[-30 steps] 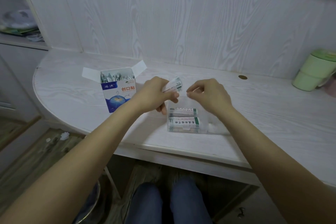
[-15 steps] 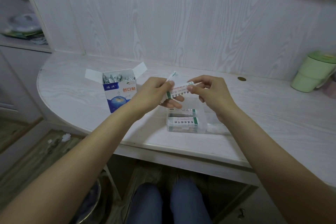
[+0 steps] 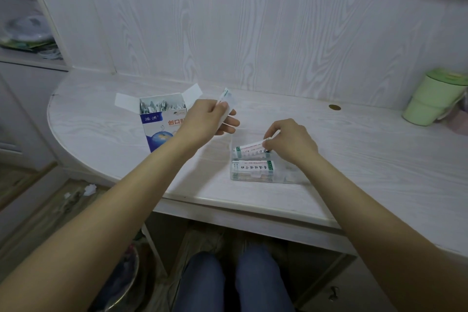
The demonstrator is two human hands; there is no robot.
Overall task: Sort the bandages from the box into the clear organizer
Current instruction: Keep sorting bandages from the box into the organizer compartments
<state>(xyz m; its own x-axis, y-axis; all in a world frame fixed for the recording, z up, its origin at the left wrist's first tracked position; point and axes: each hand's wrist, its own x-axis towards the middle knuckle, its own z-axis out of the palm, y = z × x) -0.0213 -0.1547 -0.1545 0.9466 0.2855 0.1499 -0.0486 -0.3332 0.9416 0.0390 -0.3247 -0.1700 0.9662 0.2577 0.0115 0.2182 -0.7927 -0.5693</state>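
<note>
The bandage (image 3: 253,147) going in sits in the right hand (image 3: 288,143) grip, pinched at its right end, long axis running left-right across the clear organizer (image 3: 255,170), the free end dipping into the far compartment. Looks like the placing step; next it just needs lowering flat and letting go. The left hand (image 3: 211,119) grip pinches a small stack of bandages (image 3: 225,102), I think, pointing up and away, just right of the open box (image 3: 162,121) on the desk (image 3: 354,159).
</note>
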